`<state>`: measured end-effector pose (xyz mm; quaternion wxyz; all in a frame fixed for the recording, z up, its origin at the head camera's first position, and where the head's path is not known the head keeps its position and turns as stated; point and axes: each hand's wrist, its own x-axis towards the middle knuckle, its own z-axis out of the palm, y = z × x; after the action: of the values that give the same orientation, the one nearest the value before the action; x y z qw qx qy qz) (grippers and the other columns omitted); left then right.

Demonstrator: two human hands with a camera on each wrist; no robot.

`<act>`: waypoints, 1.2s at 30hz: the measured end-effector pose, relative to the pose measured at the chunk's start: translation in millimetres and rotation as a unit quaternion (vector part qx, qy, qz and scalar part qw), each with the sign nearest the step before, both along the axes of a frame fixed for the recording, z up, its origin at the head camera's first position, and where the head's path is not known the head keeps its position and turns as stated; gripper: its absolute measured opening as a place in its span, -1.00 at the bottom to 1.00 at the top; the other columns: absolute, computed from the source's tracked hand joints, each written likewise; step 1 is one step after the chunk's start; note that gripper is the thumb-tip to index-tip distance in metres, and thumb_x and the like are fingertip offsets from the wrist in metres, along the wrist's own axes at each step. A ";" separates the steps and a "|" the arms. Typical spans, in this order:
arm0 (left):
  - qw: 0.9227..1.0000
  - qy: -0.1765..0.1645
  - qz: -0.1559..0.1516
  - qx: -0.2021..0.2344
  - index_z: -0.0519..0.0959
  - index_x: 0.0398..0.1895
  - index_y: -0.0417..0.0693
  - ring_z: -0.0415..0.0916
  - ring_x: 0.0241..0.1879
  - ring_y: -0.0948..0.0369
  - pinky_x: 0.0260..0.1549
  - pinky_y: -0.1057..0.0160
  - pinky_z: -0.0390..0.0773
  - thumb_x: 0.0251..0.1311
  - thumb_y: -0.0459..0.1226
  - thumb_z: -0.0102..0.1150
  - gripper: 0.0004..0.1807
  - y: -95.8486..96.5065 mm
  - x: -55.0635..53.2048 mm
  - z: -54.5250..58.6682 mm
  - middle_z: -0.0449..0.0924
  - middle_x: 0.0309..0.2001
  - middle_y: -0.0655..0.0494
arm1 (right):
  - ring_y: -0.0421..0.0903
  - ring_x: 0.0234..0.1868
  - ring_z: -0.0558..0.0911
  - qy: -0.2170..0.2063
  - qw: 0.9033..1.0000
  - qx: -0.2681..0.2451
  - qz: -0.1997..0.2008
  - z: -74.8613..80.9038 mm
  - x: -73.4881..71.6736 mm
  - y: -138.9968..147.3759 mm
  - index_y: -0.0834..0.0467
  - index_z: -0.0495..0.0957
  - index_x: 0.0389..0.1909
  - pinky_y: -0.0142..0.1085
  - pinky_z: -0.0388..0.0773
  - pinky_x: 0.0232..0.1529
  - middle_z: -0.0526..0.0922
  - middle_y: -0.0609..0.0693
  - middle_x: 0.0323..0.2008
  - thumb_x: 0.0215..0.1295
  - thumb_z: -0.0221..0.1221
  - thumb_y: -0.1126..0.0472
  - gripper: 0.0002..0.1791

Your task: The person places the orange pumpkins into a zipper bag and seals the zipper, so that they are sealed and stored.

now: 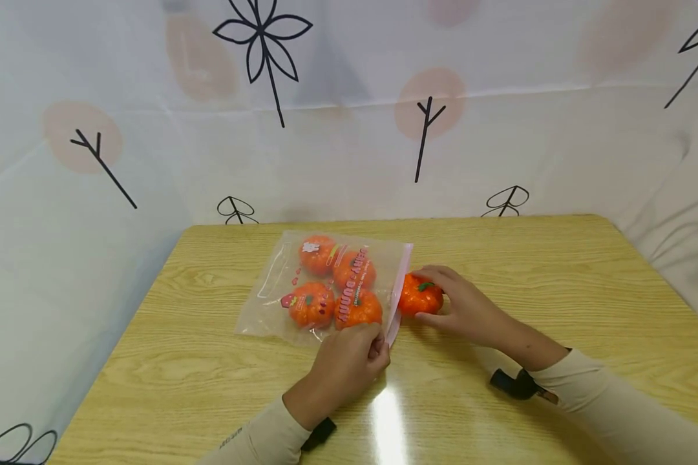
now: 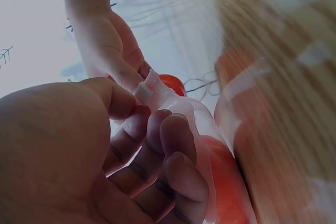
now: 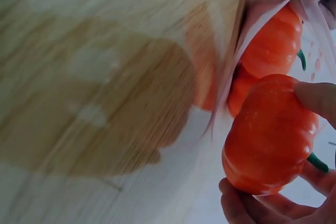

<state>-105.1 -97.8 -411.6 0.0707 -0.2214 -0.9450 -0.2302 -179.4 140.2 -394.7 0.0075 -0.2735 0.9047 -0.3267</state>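
A clear zip bag (image 1: pixel 273 303) with pink print lies flat on the table, its pink-edged mouth facing right. Several orange toy pumpkins (image 1: pixel 312 305) sit inside it. My left hand (image 1: pixel 349 365) pinches the near corner of the bag's mouth between thumb and fingers; the left wrist view shows the plastic (image 2: pixel 152 90) at the fingertips. My right hand (image 1: pixel 462 307) grips another orange pumpkin (image 3: pixel 270 135) with a green stem, thumb on one side and fingers on the other. This pumpkin is right at the bag's opening, and the right wrist view shows bagged pumpkins just beyond it.
The wooden table (image 1: pixel 529 265) reaches back to a white cloth (image 1: pixel 349 161) printed with plants and pink spots. Black straps (image 1: pixel 514 384) with small devices sit at both wrists. Light glares off the table between the forearms.
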 end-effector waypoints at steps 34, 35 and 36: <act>0.999 0.047 -0.010 0.010 0.42 -0.54 0.13 0.14 -0.63 0.46 -0.67 0.51 0.07 0.08 -0.24 0.25 -0.81 0.2 -0.1 1.1 0.24 -0.61 0.36 | 0.14 0.30 0.44 0.008 0.999 -0.006 0.043 -6.0 -0.9 -33.4 0.14 0.42 0.32 0.10 0.45 0.27 0.40 0.19 0.31 0.13 0.44 0.12 -0.27; 0.999 0.048 -0.011 0.010 0.42 -0.54 0.13 0.14 -0.63 0.46 -0.67 0.52 0.07 0.08 -0.24 0.25 -0.81 0.4 0.0 1.0 0.24 -0.61 0.36 | 0.15 0.30 0.44 0.006 0.999 -0.006 0.043 -6.5 -1.7 -33.7 0.15 0.41 0.33 0.11 0.45 0.26 0.39 0.20 0.31 0.13 0.43 0.13 -0.27; 0.999 0.049 -0.013 0.011 0.43 -0.54 0.13 0.14 -0.63 0.46 -0.67 0.52 0.07 0.08 -0.24 0.25 -0.82 0.5 0.0 1.0 0.24 -0.61 0.37 | 0.15 0.30 0.44 0.004 0.999 -0.006 0.042 -6.8 -2.3 -33.9 0.16 0.40 0.33 0.11 0.45 0.26 0.38 0.21 0.31 0.14 0.43 0.14 -0.27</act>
<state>-105.1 -97.3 -410.6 0.1164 -0.2437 -0.9349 -0.2303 -181.6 106.4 -401.5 0.0164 -0.3123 0.8906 -0.3303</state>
